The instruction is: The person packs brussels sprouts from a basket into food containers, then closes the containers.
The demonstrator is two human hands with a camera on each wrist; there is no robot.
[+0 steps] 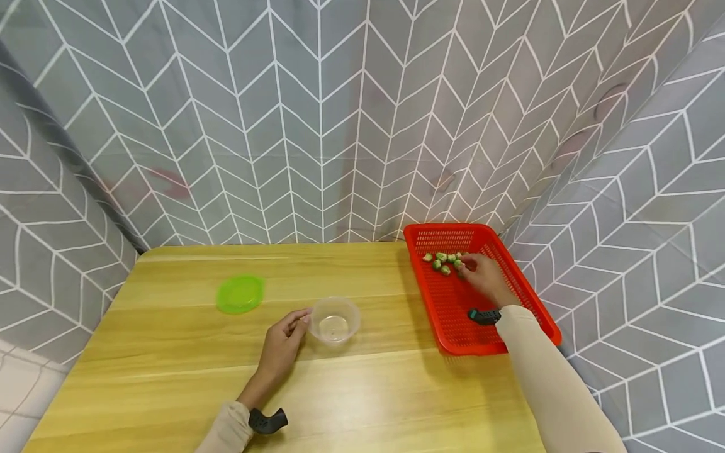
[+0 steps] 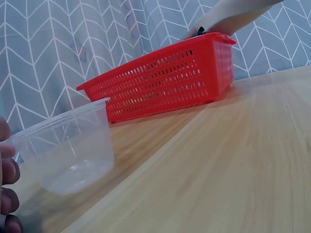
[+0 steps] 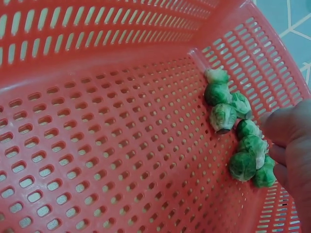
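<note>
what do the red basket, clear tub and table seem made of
Basket: probably smooth moulded plastic, by its regular slots and rounded corners.
Tub: likely glossy clear plastic; it glints and the table shows through.
Table: satin, wood or wood-look laminate, unclear which; grain and soft glare show.

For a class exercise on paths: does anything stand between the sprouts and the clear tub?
Yes: the left wall of the red basket rises between the sprouts and the clear tub. Beyond it, nothing visible blocks the way; the left hand is on the tub's other side.
</note>
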